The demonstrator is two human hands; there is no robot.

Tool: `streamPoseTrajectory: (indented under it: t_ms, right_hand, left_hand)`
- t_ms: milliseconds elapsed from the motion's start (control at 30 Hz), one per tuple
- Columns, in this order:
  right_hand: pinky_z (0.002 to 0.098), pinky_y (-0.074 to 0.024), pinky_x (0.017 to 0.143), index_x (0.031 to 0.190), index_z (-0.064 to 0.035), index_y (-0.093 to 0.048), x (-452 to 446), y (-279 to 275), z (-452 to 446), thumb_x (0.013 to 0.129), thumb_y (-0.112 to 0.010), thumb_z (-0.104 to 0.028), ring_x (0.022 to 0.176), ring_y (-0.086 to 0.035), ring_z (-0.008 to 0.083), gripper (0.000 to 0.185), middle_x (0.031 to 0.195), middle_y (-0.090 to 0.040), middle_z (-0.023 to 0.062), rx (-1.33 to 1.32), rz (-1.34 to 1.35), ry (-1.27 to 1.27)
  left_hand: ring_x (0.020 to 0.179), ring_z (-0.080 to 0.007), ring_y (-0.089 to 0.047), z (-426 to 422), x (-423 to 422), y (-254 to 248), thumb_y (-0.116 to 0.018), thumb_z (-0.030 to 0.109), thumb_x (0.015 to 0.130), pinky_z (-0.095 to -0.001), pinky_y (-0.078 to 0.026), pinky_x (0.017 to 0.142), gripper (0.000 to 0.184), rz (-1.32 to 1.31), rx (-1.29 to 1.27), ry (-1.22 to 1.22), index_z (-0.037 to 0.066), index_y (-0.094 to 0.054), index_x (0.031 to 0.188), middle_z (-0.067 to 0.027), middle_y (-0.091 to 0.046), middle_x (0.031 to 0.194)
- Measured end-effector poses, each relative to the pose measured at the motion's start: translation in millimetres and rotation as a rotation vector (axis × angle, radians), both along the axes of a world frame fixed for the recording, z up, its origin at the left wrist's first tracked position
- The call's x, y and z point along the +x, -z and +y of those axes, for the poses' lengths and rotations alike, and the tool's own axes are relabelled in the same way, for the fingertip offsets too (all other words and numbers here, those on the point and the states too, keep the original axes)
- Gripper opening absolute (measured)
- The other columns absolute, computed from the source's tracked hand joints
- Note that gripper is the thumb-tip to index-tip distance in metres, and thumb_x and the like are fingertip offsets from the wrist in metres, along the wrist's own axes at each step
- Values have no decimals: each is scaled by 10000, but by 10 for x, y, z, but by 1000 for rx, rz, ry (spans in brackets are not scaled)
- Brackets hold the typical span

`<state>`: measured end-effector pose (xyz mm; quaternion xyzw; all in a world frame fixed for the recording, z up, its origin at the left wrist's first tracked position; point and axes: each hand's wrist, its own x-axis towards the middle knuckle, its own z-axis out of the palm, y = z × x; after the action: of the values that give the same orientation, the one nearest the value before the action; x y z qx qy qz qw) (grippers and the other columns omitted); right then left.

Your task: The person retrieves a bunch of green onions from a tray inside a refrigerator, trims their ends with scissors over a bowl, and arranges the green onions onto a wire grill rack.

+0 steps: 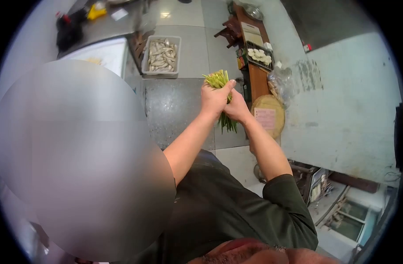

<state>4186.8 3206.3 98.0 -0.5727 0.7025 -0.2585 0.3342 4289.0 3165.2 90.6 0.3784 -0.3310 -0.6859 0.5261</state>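
A bunch of green stalks point(228, 123) is held upright in the middle of the view, its pale cut ends on top and its dark green leaves hanging below. My left hand point(214, 97) is wrapped round the upper part of the bunch, thumb pointing up to the right. Close against it on the right, my right hand point(236, 107) grips the same bunch a little lower. Both hands touch each other, and they hide the middle of the stalks.
On the floor ahead stands a white bin point(144, 70) of small fish. A wooden shelf point(258, 81) along the right wall holds a rack of white round pieces, a plastic bag and a round board point(278, 115). A worktop point(118, 46) is at the left; a large blur covers the lower left.
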Motion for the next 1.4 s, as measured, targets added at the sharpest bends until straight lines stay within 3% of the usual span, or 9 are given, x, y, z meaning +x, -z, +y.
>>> streamPoseTrajectory:
  t_ms: [100, 167, 233, 333, 433, 667, 833, 1167, 1400]
  right_hand:
    - [370, -489, 860, 1197, -34, -543, -619, -61, -36, 710, -714, -165, 1017, -631, 330, 533, 1059, -656, 198, 22, -72, 50]
    - [399, -490, 827, 1116, -26, -562, -976, -43, -85, 687, -707, -170, 966, -630, 357, 475, 1009, -654, 202, -26, -71, 59]
    - [422, -487, 809, 1055, -14, -567, -1324, 109, -202, 678, -697, -183, 933, -623, 381, 433, 977, -648, 213, -70, -96, 88]
    - [435, -486, 797, 999, 0, -568, -1768, 186, -413, 671, -680, -184, 917, -614, 402, 392, 952, -642, 231, -37, -130, 164]
    - [438, -488, 796, 969, 5, -569, -2191, 387, -692, 666, -668, -177, 920, -611, 407, 367, 941, -641, 240, -7, -125, 231]
    - [442, -488, 802, 979, 8, -572, -3242, 504, -1715, 668, -662, -170, 930, -610, 408, 369, 950, -639, 246, -9, -94, 318]
    - [383, -485, 788, 1013, 24, -565, -3938, 334, -2654, 692, -696, -188, 911, -633, 351, 406, 942, -640, 241, -119, -204, 313]
    - [382, -488, 804, 1057, 26, -542, -5232, 551, -4603, 684, -694, -203, 892, -630, 340, 463, 930, -640, 219, -92, -289, 234]
    - [391, -488, 763, 982, 32, -559, -6027, 149, -6395, 668, -672, -150, 858, -626, 338, 380, 883, -634, 210, 38, -230, -110]
  left_hand:
    - [916, -146, -570, -130, -600, -46, -783, 126, 764, -275, -488, 805, 710, -13, -70, 16, 9, -337, 1303, -90, -575, 1058]
    - [919, -175, -588, -299, -1007, 21, -768, 115, 791, -297, -502, 815, 717, -65, -134, -16, 10, -300, 1324, -104, -580, 1049]
    - [930, -247, -607, -446, -1392, 90, -579, 331, 946, -362, -530, 792, 544, 185, -85, -12, 19, -331, 1316, -139, -568, 1061]
    - [930, -313, -610, -819, -1827, 131, -284, 565, 982, -432, -519, 815, 638, 408, 124, 132, 14, -362, 1295, -173, -567, 1075]
    - [927, -345, -604, -1155, -2324, 186, -132, 562, 987, -459, -497, 833, 679, 292, 162, 145, 0, -396, 1263, -194, -581, 1065]
    - [920, -300, -605, -2328, -3503, 443, -241, 328, 981, -428, -490, 851, 486, 324, 320, 227, -30, -504, 1178, -181, -614, 1037]
    - [935, -280, -602, -3249, -4172, 63, -313, 228, 941, -393, -501, 851, 454, 359, 334, 255, -44, -483, 1263, -185, -624, 1051]
    - [978, -292, -609, -5228, -5345, 96, -323, 192, 932, -400, -494, 888, 434, 275, 350, 347, -61, -490, 1243, -204, -628, 1072]
    - [908, -294, -599, -6879, -5785, 99, -367, 206, 940, -411, -491, 853, 307, 299, 320, 429, -17, -520, 1086, -167, -616, 960]
